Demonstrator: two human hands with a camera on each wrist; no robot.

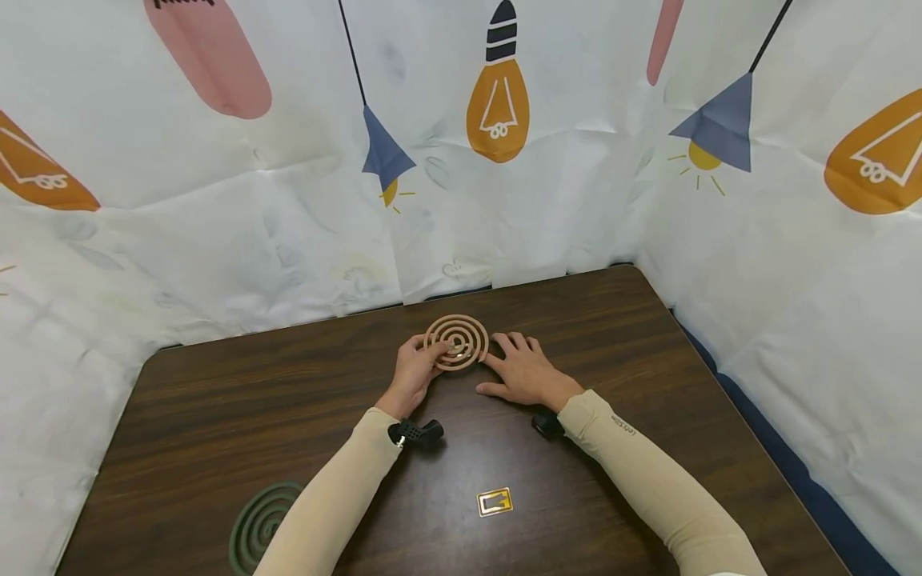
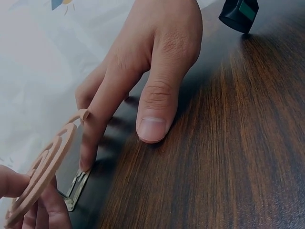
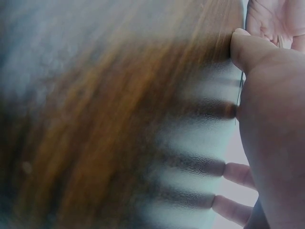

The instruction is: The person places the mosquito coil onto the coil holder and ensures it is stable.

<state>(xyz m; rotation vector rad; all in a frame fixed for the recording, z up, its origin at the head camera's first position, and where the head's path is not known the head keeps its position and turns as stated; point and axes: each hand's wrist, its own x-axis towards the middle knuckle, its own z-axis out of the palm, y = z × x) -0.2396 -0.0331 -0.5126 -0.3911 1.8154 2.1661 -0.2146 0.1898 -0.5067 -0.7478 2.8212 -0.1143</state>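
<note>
My left hand pinches a tan mosquito coil between thumb and fingers, near the far side of the table. In the left wrist view the coil is tilted, raised off the tabletop. Beside it my right hand has its fingers spread on the table. Its index fingertip presses the end of a small flat metal coil stand, which lies below the coil. The right wrist view shows the right hand mostly from the thumb side, with the stand largely hidden.
A green mosquito coil lies at the near left, partly covered by the left sleeve. A gold metal coil stand lies flat between the forearms. Patterned white sheeting hangs behind the dark wooden table and along its sides.
</note>
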